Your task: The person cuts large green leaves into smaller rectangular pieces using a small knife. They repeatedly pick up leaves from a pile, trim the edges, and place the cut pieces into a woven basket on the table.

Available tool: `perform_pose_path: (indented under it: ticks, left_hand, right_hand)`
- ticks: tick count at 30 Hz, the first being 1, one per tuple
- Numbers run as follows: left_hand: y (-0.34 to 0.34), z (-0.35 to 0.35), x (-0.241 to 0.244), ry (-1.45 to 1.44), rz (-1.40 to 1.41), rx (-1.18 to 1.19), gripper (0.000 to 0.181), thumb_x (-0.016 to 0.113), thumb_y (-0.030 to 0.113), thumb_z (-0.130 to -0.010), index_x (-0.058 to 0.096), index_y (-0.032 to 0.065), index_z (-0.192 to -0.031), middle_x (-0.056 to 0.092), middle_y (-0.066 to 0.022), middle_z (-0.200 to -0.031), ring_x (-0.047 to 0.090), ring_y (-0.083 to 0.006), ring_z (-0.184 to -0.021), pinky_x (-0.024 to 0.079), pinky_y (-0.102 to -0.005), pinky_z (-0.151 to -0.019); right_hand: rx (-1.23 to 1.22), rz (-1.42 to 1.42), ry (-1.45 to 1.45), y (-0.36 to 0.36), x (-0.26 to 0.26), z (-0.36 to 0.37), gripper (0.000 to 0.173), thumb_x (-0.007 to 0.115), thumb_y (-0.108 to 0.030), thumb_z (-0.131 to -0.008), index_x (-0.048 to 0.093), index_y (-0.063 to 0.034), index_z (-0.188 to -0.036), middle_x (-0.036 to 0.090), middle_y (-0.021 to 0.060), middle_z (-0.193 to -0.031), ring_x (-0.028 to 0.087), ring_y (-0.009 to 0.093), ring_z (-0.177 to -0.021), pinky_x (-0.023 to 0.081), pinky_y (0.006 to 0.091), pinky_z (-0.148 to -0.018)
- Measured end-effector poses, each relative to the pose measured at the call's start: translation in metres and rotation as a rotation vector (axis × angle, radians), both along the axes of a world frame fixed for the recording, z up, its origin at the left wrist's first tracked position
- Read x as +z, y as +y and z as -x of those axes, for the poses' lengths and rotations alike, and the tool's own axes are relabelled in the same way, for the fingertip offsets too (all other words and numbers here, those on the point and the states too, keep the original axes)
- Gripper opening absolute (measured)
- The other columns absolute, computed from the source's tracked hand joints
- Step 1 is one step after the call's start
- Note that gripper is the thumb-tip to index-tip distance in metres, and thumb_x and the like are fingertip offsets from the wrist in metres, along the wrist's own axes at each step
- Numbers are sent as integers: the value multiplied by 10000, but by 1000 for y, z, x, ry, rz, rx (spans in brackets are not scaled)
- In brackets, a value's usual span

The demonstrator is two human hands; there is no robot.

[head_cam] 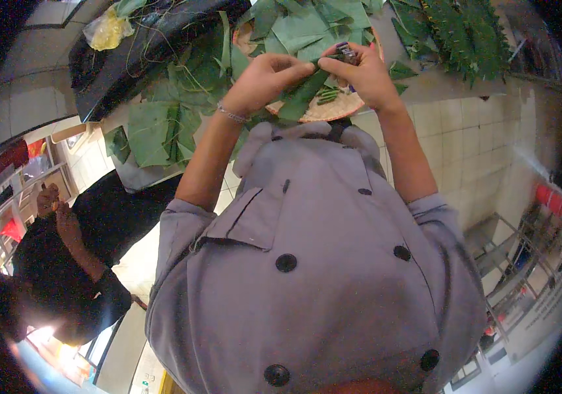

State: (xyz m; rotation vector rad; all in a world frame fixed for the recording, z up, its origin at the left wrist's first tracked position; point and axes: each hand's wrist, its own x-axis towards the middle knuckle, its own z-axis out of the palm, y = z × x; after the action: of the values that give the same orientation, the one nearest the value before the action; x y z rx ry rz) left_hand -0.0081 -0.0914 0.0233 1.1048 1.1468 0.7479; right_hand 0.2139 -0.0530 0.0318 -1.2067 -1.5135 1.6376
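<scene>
Between both hands is a dark green leaf piece (pixel 305 96), partly folded at the fingertips. My left hand (pixel 271 79), with a chain bracelet at the wrist, pinches it near its upper end. My right hand (pixel 359 71) pinches the same leaf beside the left fingertips and also holds a small stapler (pixel 346 51) in its curled fingers. Below them lies a round woven tray (pixel 332 118) with a reddish rim. Several small green rolls (pixel 327 95) rest on the tray, under the right hand. Cut green leaf sheets (pixel 300 34) cover its far part.
More leaf sheets (pixel 150 133) lie at the left, near a black plastic sheet (pixel 113 74) and a clear bag with yellow contents (pixel 108 29). Toothed green leaf strips (pixel 463 39) lie at the far right. A person in black (pixel 59 261) is at the lower left.
</scene>
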Motion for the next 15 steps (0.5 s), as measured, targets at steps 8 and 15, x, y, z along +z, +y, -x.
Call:
perform_pose_path:
  ticks: [8,15]
  left_hand:
    - [2,10,1,24,82,-65,323,704,254,-921,724,-39,-1056,722,-27,-933,634,-81,-799,523,-249,-731]
    - [2,10,5,-32,72,-1,310,747,236,-878,732,-18,-1055,722,-19,-907,640,-81,-775,520,-248,-682]
  right_hand:
    - [40,-1,-64,5,6,4,264,820,-213,-823,710,-52,-1000,653,-34,-757,562,29,-654,449,209,-585]
    - [24,-148,-126,9,3,12,299,835,-233,-807,705,-41,-996,642,-35,-785,560,44,-672,454,226,-606]
